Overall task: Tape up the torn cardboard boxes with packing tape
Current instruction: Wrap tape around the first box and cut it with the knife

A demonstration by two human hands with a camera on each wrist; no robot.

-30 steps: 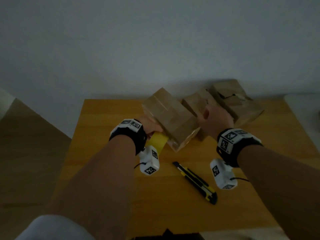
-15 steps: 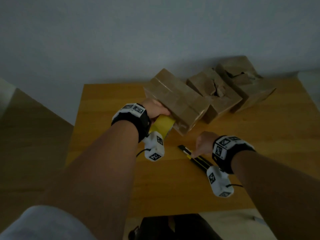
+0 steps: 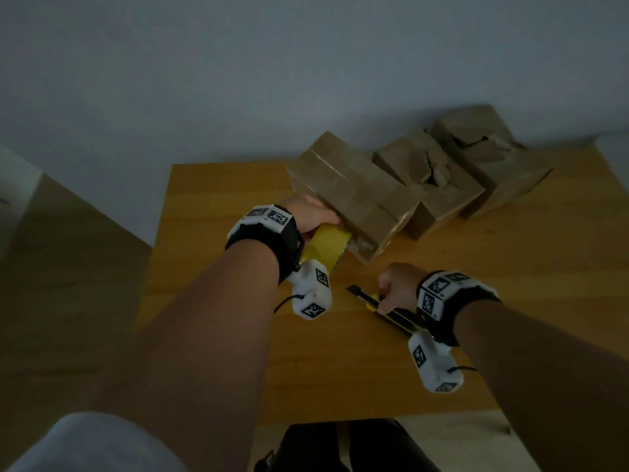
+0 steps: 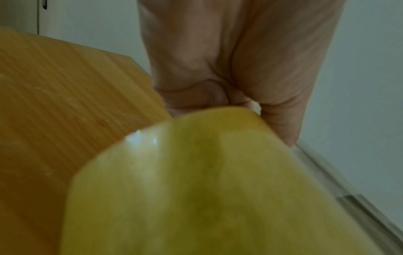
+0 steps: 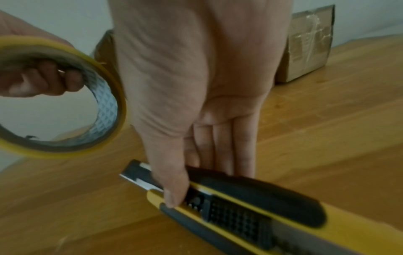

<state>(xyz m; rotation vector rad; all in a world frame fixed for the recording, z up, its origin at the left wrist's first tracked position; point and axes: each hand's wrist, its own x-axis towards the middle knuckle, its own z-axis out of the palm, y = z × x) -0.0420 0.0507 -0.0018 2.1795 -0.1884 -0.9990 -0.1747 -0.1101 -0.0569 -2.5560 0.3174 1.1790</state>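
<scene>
My left hand (image 3: 315, 216) grips a yellow roll of packing tape (image 3: 326, 248) with its fingers (image 5: 43, 81) curled through the core, right against the near end of a taped cardboard box (image 3: 354, 192). In the left wrist view the tape roll (image 4: 196, 189) fills the lower half below the hand (image 4: 229, 60). My right hand (image 3: 396, 287) holds a yellow and black utility knife (image 3: 384, 306) on the table; its thumb (image 5: 172, 186) presses by the slider of the knife (image 5: 250, 212), fingers behind the handle. Two torn boxes (image 3: 432, 178) (image 3: 490, 155) stand behind, flaps ragged.
The wooden table (image 3: 510, 284) runs to a grey wall behind the boxes. Its left edge drops to a lower wooden floor (image 3: 68, 267). A dark object (image 3: 340, 447) sits below the table's near edge. Bare tabletop lies to the right of the knife.
My right hand left the middle box, dropped to the table and took hold of the utility knife. My left hand stays with the tape roll at the box's end.
</scene>
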